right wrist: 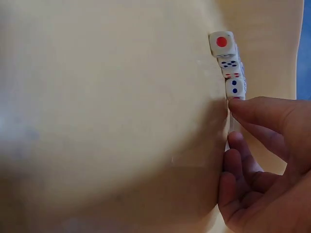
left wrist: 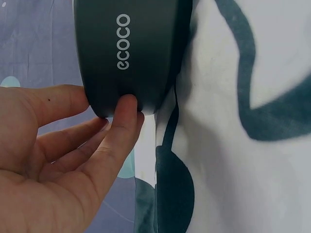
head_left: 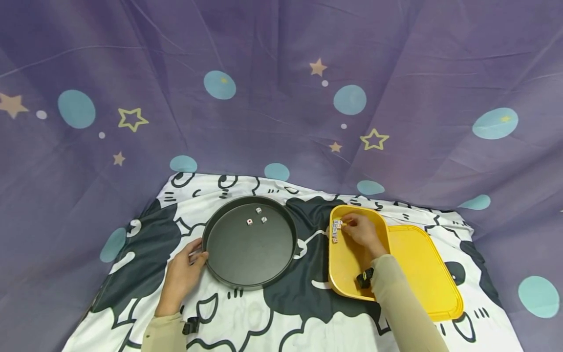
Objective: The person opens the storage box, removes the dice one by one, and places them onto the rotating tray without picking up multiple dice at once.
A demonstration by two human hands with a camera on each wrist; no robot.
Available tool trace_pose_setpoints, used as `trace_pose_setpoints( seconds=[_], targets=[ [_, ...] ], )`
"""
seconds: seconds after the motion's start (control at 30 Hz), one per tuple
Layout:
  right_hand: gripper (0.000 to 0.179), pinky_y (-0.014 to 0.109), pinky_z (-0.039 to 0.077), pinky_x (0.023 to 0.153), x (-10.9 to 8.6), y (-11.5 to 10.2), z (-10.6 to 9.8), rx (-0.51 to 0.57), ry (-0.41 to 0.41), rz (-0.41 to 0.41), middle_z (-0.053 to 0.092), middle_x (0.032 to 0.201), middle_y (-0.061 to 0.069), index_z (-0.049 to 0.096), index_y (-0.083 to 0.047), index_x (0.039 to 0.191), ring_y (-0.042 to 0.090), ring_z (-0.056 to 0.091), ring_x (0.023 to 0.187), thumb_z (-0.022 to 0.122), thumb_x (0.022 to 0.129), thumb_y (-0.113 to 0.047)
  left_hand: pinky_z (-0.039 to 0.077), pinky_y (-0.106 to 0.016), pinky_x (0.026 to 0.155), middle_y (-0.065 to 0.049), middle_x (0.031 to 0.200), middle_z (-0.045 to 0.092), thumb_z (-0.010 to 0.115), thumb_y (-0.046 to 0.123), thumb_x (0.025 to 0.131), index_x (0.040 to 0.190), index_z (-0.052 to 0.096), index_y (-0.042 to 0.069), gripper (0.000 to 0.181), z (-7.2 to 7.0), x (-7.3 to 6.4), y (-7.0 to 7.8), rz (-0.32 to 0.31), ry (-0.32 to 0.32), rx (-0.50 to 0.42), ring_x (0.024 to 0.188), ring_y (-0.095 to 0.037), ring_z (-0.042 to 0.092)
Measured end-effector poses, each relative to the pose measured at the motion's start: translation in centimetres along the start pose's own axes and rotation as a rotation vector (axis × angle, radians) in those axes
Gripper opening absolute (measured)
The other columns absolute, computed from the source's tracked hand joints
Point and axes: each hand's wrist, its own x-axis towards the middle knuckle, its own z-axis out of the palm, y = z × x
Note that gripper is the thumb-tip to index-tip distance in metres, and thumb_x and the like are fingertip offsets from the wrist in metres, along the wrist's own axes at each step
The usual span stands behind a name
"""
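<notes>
A round black tray (head_left: 250, 254) with a raised rim lies at the centre left in the head view. My left hand (head_left: 184, 274) holds its left edge, thumb against the outer wall marked "ecoco" (left wrist: 124, 43). Three white dice (head_left: 258, 220) sit inside the tray, towards the far side. To the right stands a yellow rectangular box (head_left: 336, 274), with my right hand (head_left: 362, 232) reaching into it. A row of white dice (right wrist: 231, 63) lines the box's left wall. My right thumb and index finger pinch the die (right wrist: 235, 88) at the row's near end in the right wrist view.
A yellow lid (head_left: 426, 274) lies flat, right against the box's right side. Underneath is a black-and-white cartoon cloth (head_left: 237, 322). A purple curtain (head_left: 272, 122) with stars and dots hangs behind.
</notes>
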Motion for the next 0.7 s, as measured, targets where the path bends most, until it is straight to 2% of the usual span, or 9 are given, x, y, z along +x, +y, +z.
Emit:
trace_pose_setpoints(
  seconds=[0.17,0.37,0.7],
  targets=[
    [0.016,0.03,0.046,0.065,0.1,-0.1,0.2,-0.009,0.011,0.02,0.07,0.083,0.01,0.073,-0.001,0.098,0.022,0.061,0.075,0.077,0.083,-0.006,0.039,-0.054,0.106,-0.02,0.138,0.058,0.06,0.017,0.101,0.147,0.047,0.001,0.05,-0.1,-0.1,0.1,-0.007,0.0,-0.006,0.119,-0.034,0.062],
    [0.017,0.029,0.047,0.064,0.0,-0.4,0.0,-0.003,0.009,0.044,0.07,0.086,0.012,0.072,0.0,0.099,0.023,0.061,0.075,0.076,0.085,-0.009,0.039,-0.054,0.106,-0.02,0.138,0.058,0.06,0.016,0.101,0.147,0.048,0.001,0.05,-0.1,-0.1,0.1,-0.01,0.0,-0.008,0.119,-0.035,0.061],
    [0.014,0.032,0.049,0.071,-0.5,-2.2,-1.5,0.044,0.01,0.0,0.072,0.099,0.013,0.072,0.0,0.102,0.028,0.064,0.086,0.072,0.091,-0.01,0.038,-0.054,0.107,-0.019,0.138,0.058,0.06,0.017,0.1,0.147,0.048,0.002,0.05,0.0,0.0,-0.1,-0.008,-0.002,-0.007,0.119,-0.034,0.061]
  ],
)
